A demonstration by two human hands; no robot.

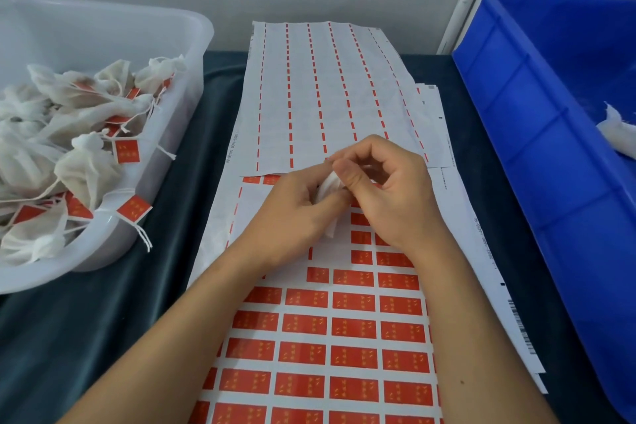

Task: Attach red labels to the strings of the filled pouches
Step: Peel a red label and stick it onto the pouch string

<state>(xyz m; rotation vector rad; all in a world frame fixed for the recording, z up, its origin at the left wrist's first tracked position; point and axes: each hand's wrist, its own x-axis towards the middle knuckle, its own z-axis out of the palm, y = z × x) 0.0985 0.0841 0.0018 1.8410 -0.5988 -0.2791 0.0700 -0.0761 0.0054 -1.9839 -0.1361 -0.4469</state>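
Pouch [328, 188], white, filled: gripped in the curled fingers of the left hand [292, 206] above the middle of the label sheet [351, 334]. Right hand [382, 189]: thumb and fingertips pinched together at the pouch's top; what they pinch is too small to tell. Label sheet: rows of red labels, lying down the centre of the dark tabletop [86, 320]. Stripped backing sheet [309, 96]: overlapping the label sheet's far end. Clear tub [192, 45], left edge: labelled pouches [86, 162]. Blue crate [550, 148], right edge: white pouch material [619, 134] inside.
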